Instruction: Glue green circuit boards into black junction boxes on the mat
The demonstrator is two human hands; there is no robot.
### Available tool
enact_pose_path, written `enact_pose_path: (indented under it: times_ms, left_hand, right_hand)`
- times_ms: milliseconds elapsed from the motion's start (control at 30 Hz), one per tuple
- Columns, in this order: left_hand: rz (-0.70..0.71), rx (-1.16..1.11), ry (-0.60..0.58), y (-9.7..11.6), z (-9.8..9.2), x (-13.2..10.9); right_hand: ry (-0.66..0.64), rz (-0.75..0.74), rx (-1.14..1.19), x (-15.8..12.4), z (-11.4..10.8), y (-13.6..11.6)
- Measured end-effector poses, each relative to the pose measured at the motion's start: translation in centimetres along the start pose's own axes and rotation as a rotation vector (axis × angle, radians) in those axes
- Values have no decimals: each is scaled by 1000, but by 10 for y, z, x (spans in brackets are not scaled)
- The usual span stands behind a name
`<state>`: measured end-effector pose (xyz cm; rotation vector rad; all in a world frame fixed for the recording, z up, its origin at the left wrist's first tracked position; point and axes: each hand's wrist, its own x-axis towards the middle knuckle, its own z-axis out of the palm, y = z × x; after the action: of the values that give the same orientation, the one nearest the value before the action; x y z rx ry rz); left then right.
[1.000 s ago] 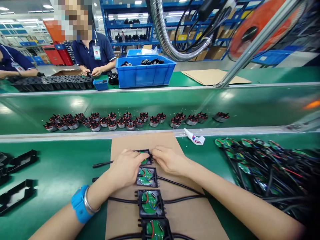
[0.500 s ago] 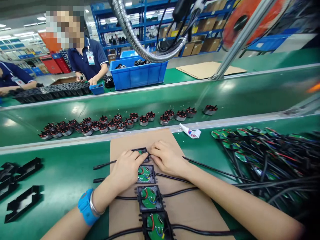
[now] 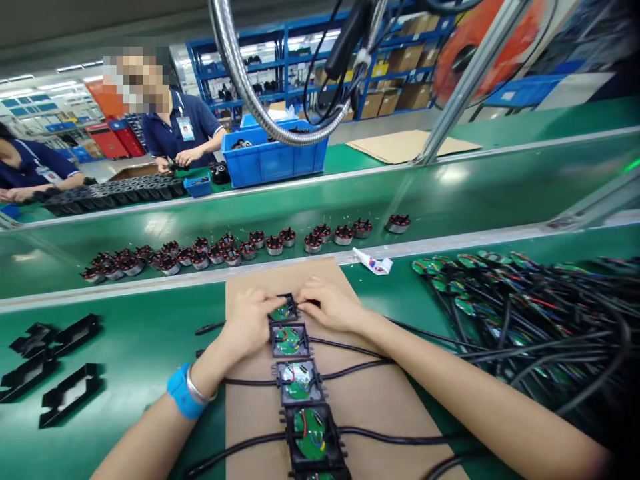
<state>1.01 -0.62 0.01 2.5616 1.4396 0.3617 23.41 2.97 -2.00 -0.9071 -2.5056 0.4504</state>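
Note:
A column of black square housings with green circuit boards and cables lies on a brown cardboard sheet [image 3: 360, 413]. At the far end is the farthest housing [image 3: 285, 308]. My left hand [image 3: 250, 320] rests at its left side, fingers reaching over its board. My right hand [image 3: 330, 303] is at its right edge, thumb and fingers pinched around the black cable where it meets the housing. Nearer me lie the second housing [image 3: 290, 340], a third housing [image 3: 300, 382] and a fourth housing [image 3: 313, 433], each with a cable running out on the right.
Wired circuit boards [image 3: 480, 293] are heaped at the right. Empty black frames [image 3: 73, 393] lie at the left. Copper-wound motor parts [image 3: 230, 253] line the channel beyond, near a crumpled white tube [image 3: 373, 262]. Two people work across the line by a blue bin [image 3: 275, 160].
The view has shifted slightly. My left hand has drawn back to the left, uncovering more of the farthest two housings. My right hand stays at the cable.

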Motion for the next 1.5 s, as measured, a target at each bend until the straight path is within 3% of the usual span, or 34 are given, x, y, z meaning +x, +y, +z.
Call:
enact_pose_path:
  times_ms: [100, 200, 333, 533, 633, 700, 800, 867, 967, 1067, 1167, 1300, 1400, 1500]
  left_hand:
    - [-108, -66, 86, -24, -10, -4]
    - [-120, -143, 53, -38, -11, -6]
    - [-100, -210, 2, -40, -4, -7]
    - [-95, -225, -40, -43, -1, -4]
    - [-92, -167, -20, -34, -6, -7]
    - [-90, -114, 32, -19, -12, -22]
    - [-33, -89, 49, 12, -18, -69]
    - [91, -153, -100, 32, -16, -108]
    - [16, -99, -222, 53, -2, -157]
    - [-58, -51, -337, 59, 10, -178]
    - [-90, -53, -326, 48, 3, -164]
    - [-173, 49, -133, 18, -24, -109]
    - [-127, 70, -134, -5, -32, -77]
    - [-61, 111, -176, -20, -26, -75]
  right_hand:
    - [27, 28, -36, 3, -7, -15]
    - [2, 40, -98, 13, -1, -41]
    - [-137, 20, -254, 26, 15, -72]
    - [-200, 32, -248, 36, 22, -70]
    - [-198, 38, -240, 32, 17, -68]
    - [-191, 20, -233, 15, 7, -72]
    - [-162, -15, -118, -37, -16, -83]
    - [-192, 32, 11, -82, -28, -94]
    - [-305, 196, 31, -143, -30, -110]
    - [-354, 268, 33, -173, -24, -123]
    - [-276, 256, 8, -160, -26, -121]
    - [-112, 279, -84, -97, -41, -86]
    - [-141, 285, -92, -63, -51, -52]
    - [-210, 271, -128, -68, -56, -31]
